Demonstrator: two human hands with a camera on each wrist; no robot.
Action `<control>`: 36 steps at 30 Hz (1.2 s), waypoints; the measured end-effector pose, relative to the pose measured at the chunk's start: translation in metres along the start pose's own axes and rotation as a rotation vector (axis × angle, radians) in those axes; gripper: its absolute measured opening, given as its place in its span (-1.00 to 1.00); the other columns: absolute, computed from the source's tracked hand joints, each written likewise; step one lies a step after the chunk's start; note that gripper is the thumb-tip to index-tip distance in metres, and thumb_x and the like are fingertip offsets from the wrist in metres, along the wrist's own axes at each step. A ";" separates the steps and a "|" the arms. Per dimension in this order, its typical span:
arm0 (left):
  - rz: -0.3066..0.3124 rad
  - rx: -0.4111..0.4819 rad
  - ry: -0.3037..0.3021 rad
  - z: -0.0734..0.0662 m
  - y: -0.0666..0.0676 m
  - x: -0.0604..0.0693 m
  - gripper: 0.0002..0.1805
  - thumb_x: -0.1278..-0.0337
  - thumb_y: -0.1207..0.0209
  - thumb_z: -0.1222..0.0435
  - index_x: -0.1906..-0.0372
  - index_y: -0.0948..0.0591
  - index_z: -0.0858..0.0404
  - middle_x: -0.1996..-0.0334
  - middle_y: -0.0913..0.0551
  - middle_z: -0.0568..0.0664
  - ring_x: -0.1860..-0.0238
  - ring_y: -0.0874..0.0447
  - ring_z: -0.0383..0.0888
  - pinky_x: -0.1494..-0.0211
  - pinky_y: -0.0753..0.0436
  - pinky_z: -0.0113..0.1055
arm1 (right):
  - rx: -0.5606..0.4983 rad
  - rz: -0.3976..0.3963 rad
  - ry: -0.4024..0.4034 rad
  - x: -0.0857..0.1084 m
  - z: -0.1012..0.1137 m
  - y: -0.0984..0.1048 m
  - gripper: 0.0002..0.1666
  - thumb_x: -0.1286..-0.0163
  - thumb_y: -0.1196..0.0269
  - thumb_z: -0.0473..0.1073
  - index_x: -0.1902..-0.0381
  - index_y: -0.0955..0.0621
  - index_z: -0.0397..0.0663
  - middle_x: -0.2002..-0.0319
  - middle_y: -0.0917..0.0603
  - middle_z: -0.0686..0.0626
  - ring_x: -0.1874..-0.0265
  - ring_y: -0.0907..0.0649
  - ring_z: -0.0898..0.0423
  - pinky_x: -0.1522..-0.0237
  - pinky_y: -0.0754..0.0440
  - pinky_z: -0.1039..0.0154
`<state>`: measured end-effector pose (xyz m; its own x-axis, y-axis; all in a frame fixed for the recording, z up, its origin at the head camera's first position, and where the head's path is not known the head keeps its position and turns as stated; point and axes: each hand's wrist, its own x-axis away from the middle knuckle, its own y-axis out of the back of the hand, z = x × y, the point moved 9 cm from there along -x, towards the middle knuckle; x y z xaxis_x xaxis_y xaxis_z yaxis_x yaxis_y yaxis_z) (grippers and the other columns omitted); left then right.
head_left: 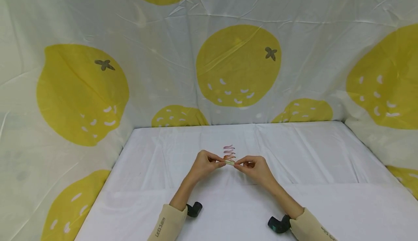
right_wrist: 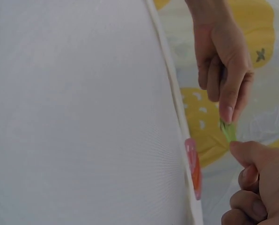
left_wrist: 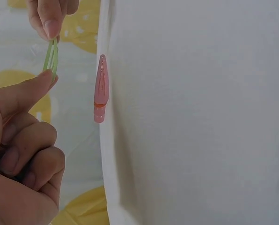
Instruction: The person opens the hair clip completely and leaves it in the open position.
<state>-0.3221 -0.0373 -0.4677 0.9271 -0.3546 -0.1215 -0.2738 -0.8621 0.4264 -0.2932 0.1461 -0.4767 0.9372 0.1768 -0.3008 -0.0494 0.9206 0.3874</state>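
A slim green hair clip (head_left: 230, 163) is stretched between my two hands above the white table. The thumb and forefinger of my left hand (head_left: 204, 164) pinch one end, and those of my right hand (head_left: 257, 167) pinch the other. In the left wrist view the green clip (left_wrist: 50, 58) shows narrow slots. Just beyond the hands, several pink and orange clips lie in a row; the pink clip (left_wrist: 102, 82) tapers to a point. The right wrist view shows an orange clip (right_wrist: 195, 176) beside a pink one (right_wrist: 190, 146).
A white cloth covers the table (head_left: 183, 143), with soft creases across it. Behind and at the sides hangs a pale curtain (head_left: 156, 63) printed with large yellow lemons. Black wrist-worn devices (head_left: 195, 209) stick out by both beige sleeves (head_left: 168, 223).
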 end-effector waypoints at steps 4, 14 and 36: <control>0.015 -0.016 -0.002 -0.001 -0.001 0.001 -0.96 -0.07 -0.47 0.42 0.39 -0.85 0.34 0.77 -0.45 -0.13 0.67 -0.18 -0.29 0.58 -0.18 -0.46 | 0.022 0.020 -0.031 -0.002 -0.004 -0.003 -0.94 -0.23 -0.53 -0.19 0.36 -0.84 -0.04 0.57 -0.71 -0.03 0.65 -0.39 0.33 0.56 -0.32 0.44; 0.020 -0.210 0.035 0.011 -0.003 -0.007 -0.96 -0.04 -0.47 0.39 0.43 -0.85 0.31 0.76 -0.39 -0.20 0.64 -0.25 -0.31 0.55 -0.21 -0.47 | 0.129 0.070 -0.129 -0.010 -0.021 -0.014 -0.95 -0.23 -0.53 -0.21 0.43 -0.85 -0.03 0.64 -0.64 0.06 0.63 -0.44 0.34 0.52 -0.38 0.45; 0.039 -0.244 0.087 0.020 -0.004 -0.013 -0.96 -0.01 -0.49 0.40 0.43 -0.85 0.31 0.61 -0.60 -0.08 0.58 -0.36 -0.28 0.51 -0.32 -0.45 | 0.146 0.087 -0.156 -0.015 -0.027 -0.018 -0.96 -0.21 -0.52 -0.27 0.44 -0.84 -0.08 0.64 -0.66 0.02 0.63 -0.45 0.33 0.52 -0.37 0.43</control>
<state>-0.3379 -0.0365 -0.4854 0.9385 -0.3443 -0.0274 -0.2498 -0.7314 0.6345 -0.3163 0.1365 -0.5028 0.9742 0.1868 -0.1269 -0.0922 0.8419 0.5318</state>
